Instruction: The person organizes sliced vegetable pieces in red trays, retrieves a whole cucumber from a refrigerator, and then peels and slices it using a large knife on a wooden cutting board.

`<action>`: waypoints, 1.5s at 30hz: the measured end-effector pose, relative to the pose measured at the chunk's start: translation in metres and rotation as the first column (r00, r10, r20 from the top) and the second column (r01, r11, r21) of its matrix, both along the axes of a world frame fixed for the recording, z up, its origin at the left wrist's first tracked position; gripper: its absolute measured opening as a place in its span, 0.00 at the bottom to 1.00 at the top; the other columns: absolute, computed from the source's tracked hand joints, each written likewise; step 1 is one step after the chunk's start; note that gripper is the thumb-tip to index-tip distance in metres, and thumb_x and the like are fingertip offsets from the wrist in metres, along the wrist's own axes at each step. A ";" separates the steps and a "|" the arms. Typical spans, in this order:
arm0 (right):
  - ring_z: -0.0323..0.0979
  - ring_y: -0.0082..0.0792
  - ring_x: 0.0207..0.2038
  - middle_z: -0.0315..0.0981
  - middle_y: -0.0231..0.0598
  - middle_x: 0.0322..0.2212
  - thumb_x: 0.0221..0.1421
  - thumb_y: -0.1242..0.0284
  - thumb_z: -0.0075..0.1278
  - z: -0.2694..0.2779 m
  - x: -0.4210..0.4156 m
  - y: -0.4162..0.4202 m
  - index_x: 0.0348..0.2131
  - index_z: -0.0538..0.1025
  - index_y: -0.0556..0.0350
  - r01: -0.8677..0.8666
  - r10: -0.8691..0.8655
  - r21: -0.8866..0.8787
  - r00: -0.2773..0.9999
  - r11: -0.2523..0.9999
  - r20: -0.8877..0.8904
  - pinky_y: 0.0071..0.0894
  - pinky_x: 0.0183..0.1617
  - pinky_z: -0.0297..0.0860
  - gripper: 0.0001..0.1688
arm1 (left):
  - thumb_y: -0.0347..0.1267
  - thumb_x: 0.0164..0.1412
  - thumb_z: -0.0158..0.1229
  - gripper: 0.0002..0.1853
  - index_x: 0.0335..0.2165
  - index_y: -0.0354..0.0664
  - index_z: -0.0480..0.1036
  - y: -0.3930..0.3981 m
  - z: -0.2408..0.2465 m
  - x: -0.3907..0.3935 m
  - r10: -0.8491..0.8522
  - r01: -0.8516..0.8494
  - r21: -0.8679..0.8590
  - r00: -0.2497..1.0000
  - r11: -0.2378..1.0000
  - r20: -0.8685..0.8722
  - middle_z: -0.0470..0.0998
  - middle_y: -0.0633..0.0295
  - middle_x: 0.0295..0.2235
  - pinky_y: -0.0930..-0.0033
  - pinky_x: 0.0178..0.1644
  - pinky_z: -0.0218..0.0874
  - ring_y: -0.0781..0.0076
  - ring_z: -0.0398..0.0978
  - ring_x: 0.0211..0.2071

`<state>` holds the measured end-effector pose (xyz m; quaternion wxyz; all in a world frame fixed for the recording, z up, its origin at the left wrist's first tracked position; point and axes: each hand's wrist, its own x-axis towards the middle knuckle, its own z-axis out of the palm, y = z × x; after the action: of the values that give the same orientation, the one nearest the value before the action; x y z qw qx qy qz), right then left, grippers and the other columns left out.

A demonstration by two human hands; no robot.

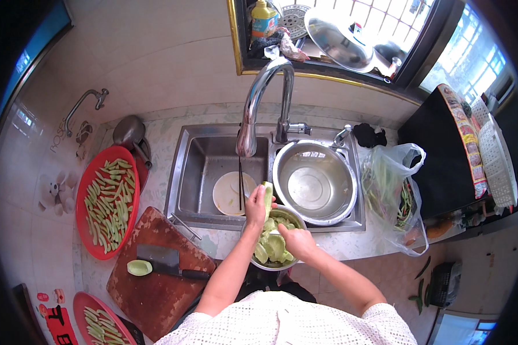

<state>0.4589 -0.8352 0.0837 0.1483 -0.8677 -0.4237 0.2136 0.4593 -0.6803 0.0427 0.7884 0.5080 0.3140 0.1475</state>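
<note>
My left hand (pixel 255 209) grips a long pale green vegetable piece (pixel 268 198), perhaps gourd, with its end pointing up toward the faucet. Under it, at the counter's front edge, is a metal bowl (pixel 301 215) full of light green slices or peelings (pixel 273 248). My right hand (pixel 300 243) is closed over the bowl's right side around a small whitish utensil (pixel 275 232); its exact kind is hard to make out. To the left, a cleaver (pixel 159 258) and a cut green piece (pixel 139 268) lie on a worn wooden cutting board (pixel 149 302).
Behind the bowl is a steel sink (pixel 198 161) with a plate (pixel 224 196), chopsticks (pixel 241 185), and a large basin (pixel 313 189) under the curved faucet (pixel 259 95). A red basin (pixel 81 207) of cut green strips stands left. A plastic bag (pixel 384 172) of vegetables sits right.
</note>
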 end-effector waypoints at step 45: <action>0.71 0.44 0.20 0.69 0.45 0.20 0.47 0.76 0.41 -0.006 -0.001 -0.016 0.35 0.63 0.55 0.171 -0.145 -0.076 0.950 0.982 0.276 0.41 0.20 0.67 0.11 | 0.54 0.59 0.33 0.29 0.42 0.43 0.67 0.022 0.028 -0.050 0.191 -0.077 -0.314 0.917 0.946 0.350 0.74 0.62 0.30 0.77 0.30 0.62 0.78 0.70 0.26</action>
<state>0.4581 -0.8515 0.0781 0.0628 -0.9261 -0.3579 0.1019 0.4098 -0.6586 0.0706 0.8884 0.3243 0.2099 0.2481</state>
